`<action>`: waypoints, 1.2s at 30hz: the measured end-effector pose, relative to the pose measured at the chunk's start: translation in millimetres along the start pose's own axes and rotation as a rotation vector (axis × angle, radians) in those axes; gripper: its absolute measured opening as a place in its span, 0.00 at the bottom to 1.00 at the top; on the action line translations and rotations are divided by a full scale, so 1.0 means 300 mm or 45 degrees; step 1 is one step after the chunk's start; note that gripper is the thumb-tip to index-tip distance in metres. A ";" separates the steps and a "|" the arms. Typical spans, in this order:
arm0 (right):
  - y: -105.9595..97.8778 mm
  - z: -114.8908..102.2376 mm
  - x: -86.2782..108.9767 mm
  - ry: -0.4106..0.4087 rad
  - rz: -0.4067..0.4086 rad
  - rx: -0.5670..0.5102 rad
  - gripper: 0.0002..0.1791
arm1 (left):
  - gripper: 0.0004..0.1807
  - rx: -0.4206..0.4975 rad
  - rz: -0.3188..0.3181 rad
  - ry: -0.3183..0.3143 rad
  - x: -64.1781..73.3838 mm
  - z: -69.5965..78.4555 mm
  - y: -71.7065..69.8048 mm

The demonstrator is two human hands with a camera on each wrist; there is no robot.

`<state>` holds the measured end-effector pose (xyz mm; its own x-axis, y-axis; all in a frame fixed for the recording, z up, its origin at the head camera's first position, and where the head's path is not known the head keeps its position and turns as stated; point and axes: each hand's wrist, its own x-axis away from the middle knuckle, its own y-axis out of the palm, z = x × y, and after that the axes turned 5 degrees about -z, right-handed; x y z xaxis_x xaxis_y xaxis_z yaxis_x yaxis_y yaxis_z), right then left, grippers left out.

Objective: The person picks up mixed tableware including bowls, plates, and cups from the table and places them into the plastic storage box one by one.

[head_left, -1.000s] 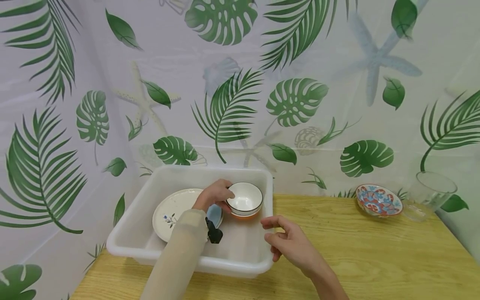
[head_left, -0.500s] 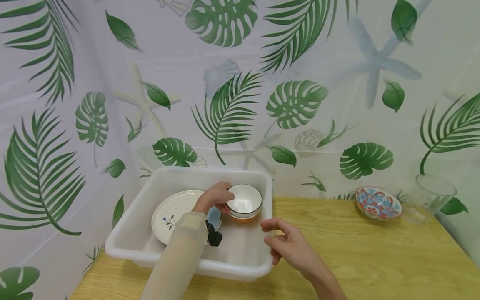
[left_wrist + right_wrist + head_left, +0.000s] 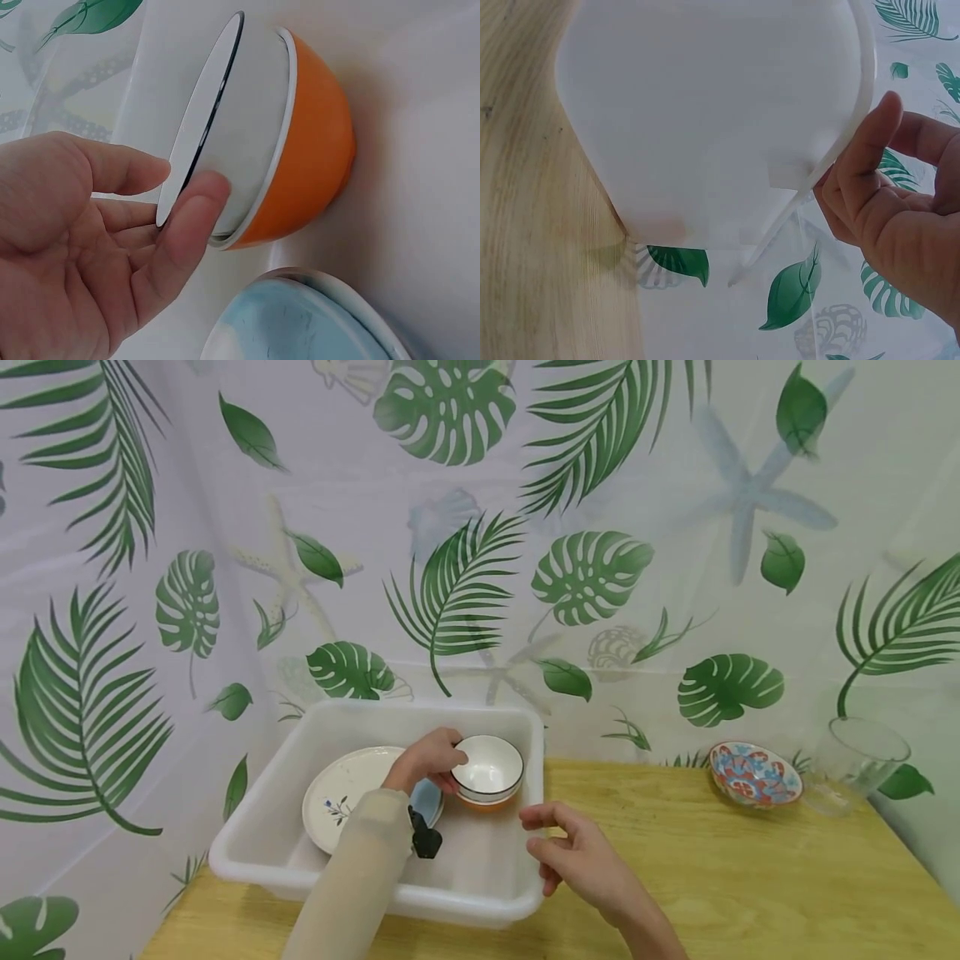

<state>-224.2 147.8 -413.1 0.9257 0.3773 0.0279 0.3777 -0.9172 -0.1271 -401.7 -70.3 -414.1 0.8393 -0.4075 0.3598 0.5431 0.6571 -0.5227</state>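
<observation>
My left hand [image 3: 431, 760] pinches the left rim of a white bowl [image 3: 491, 764] with a dark edge. The thumb is over the rim and other fingers are outside it, as the left wrist view shows. That bowl sits inside an orange bowl [image 3: 322, 150] in the right part of a white plastic tub [image 3: 491, 906]. Below the hand, a light blue dish [image 3: 292, 322] is partly hidden by my wrist in the head view. My right hand [image 3: 577, 856], fingers loosely bent, is beside the tub's right rim and holds nothing; whether it touches the rim I cannot tell.
A cream plate [image 3: 330, 802] with a flower print lies in the tub's left part, partly behind my left forearm. On the wooden table [image 3: 675, 843] at the far right stand a red-and-blue patterned bowl [image 3: 756, 775] and a clear glass [image 3: 858, 764]. A leaf-print sheet hangs behind.
The head view has tilted up slightly, so everything appears a little lower. Both hands and the bowls keep their places.
</observation>
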 end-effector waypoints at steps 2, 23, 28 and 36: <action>0.001 0.002 0.002 -0.001 -0.003 0.003 0.19 | 0.15 0.002 -0.005 0.003 0.000 -0.005 0.003; 0.002 0.002 0.005 0.018 0.002 -0.006 0.19 | 0.18 -0.187 0.093 0.036 -0.003 -0.001 0.006; 0.002 0.002 0.006 0.019 0.004 -0.010 0.19 | 0.22 -0.286 0.228 0.053 -0.008 -0.002 -0.004; -0.001 0.000 0.005 0.019 0.011 0.000 0.18 | 0.20 -0.224 0.470 0.196 0.004 0.041 -0.025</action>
<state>-222.8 148.7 -413.0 0.9291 0.3675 0.0414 0.3697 -0.9203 -0.1275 -405.1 -67.9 -400.1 0.9644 -0.2642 0.0120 0.1909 0.6639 -0.7231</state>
